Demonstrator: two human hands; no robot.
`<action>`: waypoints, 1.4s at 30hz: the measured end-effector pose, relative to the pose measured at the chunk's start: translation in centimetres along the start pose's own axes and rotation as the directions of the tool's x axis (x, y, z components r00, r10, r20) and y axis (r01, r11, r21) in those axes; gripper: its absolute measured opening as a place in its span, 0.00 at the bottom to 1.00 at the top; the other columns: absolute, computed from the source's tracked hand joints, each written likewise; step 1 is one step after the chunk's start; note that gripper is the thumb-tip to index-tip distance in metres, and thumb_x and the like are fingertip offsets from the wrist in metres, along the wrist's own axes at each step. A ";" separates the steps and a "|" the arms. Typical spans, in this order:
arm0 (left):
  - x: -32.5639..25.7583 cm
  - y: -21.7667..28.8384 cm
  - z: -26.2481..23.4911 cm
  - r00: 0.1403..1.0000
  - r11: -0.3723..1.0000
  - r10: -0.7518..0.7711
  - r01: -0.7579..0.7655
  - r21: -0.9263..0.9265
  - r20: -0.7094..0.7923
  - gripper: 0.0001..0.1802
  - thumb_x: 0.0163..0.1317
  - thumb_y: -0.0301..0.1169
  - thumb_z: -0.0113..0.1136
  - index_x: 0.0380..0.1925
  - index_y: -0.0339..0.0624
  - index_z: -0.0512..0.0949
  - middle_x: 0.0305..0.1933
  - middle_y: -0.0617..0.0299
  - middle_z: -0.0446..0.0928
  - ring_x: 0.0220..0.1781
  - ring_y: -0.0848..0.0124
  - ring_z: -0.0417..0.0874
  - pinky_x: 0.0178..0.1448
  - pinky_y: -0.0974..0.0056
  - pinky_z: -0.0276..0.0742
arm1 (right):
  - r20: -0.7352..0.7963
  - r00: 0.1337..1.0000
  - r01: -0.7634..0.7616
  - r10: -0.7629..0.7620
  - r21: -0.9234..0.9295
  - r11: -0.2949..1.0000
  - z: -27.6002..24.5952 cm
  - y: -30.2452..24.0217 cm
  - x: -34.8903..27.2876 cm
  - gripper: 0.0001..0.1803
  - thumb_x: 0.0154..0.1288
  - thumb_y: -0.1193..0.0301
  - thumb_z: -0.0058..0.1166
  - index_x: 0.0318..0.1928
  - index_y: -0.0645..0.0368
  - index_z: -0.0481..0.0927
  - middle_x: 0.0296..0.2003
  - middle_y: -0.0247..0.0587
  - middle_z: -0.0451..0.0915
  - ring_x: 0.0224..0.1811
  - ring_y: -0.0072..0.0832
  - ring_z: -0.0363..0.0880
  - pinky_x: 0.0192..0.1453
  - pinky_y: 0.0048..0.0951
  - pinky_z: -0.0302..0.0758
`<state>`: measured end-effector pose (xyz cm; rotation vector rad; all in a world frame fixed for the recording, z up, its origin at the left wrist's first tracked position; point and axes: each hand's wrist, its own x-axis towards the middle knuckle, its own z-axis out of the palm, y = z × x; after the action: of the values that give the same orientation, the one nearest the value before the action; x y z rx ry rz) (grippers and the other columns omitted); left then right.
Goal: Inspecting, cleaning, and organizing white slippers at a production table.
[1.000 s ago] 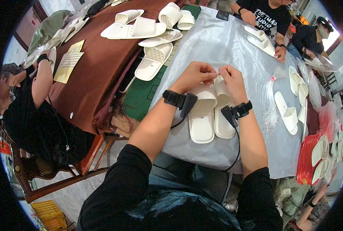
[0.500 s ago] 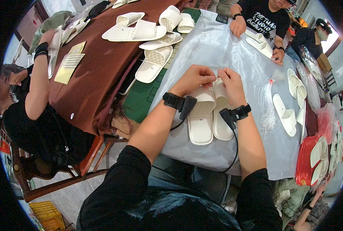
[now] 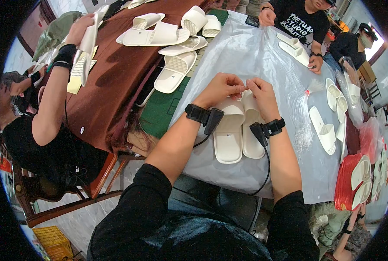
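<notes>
A pair of white slippers lies side by side on the grey plastic-covered table in front of me, the left slipper (image 3: 228,145) nearer and the right slipper (image 3: 251,141) close beside it. My left hand (image 3: 223,89) is closed in a pinch just above the slippers' far ends. Almost touching it, my right hand (image 3: 262,93) pinches too, thumb against fingers. Whatever sits between the fingertips is too small to make out. To the right of my hands lies a bundle of thin clear plastic strands (image 3: 305,113) with a red tie.
More white slippers (image 3: 322,130) lie at the table's right. On the left, a brown-covered table (image 3: 107,100) bears several slippers (image 3: 155,35) and a yellow sheet (image 3: 75,78). A co-worker (image 3: 300,26) sits across; another person's hand (image 3: 78,28) holds a slipper at left.
My hands stay almost still over the pair. At left, the other person's hand has lifted a slipper up and rightward, partly over the yellow sheet. Across the table, the co-worker's hand has shifted slightly up.
</notes>
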<state>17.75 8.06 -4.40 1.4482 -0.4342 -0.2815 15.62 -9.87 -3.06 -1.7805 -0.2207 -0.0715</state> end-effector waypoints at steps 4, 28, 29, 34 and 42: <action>0.0 0.1 0.0 1.000 0.999 0.003 -0.003 0.033 -0.002 0.06 0.61 0.27 0.64 0.32 0.35 0.80 0.27 0.63 0.80 0.26 0.78 0.79 0.32 0.73 0.75 | 0.005 1.000 -0.011 0.011 -0.008 1.000 -0.1 0.1 0.0 0.15 0.68 0.64 0.54 0.33 0.65 0.81 0.25 0.29 0.74 0.29 0.16 0.67 0.35 0.22 0.65; -0.1 -0.1 -0.2 1.000 0.999 -0.013 0.013 0.033 0.005 0.07 0.61 0.31 0.64 0.34 0.38 0.81 0.30 0.65 0.81 0.29 0.78 0.79 0.36 0.72 0.74 | 0.019 1.000 -0.002 0.003 -0.059 0.998 -0.2 0.0 0.2 0.12 0.67 0.65 0.55 0.33 0.62 0.80 0.25 0.27 0.74 0.28 0.16 0.67 0.33 0.21 0.65; 0.0 -0.2 -0.2 1.000 1.000 -0.012 0.011 0.025 0.009 0.07 0.61 0.31 0.64 0.35 0.38 0.81 0.30 0.65 0.81 0.30 0.78 0.79 0.36 0.72 0.74 | 0.017 1.000 0.000 0.001 -0.060 0.998 -0.2 0.0 0.2 0.12 0.67 0.65 0.55 0.33 0.62 0.80 0.25 0.27 0.74 0.28 0.16 0.67 0.33 0.21 0.65; 0.0 0.1 0.0 1.000 0.999 -0.008 0.008 0.051 -0.003 0.08 0.61 0.31 0.64 0.35 0.38 0.81 0.31 0.66 0.81 0.30 0.79 0.78 0.35 0.73 0.73 | -0.053 0.992 0.106 -0.113 -0.114 0.988 0.2 0.3 0.3 0.10 0.66 0.67 0.55 0.36 0.62 0.76 0.27 0.31 0.74 0.29 0.18 0.68 0.35 0.22 0.66; 0.0 0.3 0.1 0.997 0.997 -0.013 0.019 0.080 -0.073 0.10 0.61 0.33 0.65 0.36 0.38 0.82 0.30 0.68 0.80 0.27 0.81 0.73 0.31 0.75 0.68 | -0.001 0.995 0.100 -0.100 -0.087 0.991 -0.1 0.1 0.2 0.09 0.65 0.68 0.56 0.37 0.62 0.76 0.27 0.31 0.75 0.30 0.18 0.69 0.36 0.22 0.67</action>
<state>17.68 7.97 -4.12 1.5360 -0.3791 -0.2257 15.83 -9.94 -3.16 -1.8547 -0.3069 -0.1595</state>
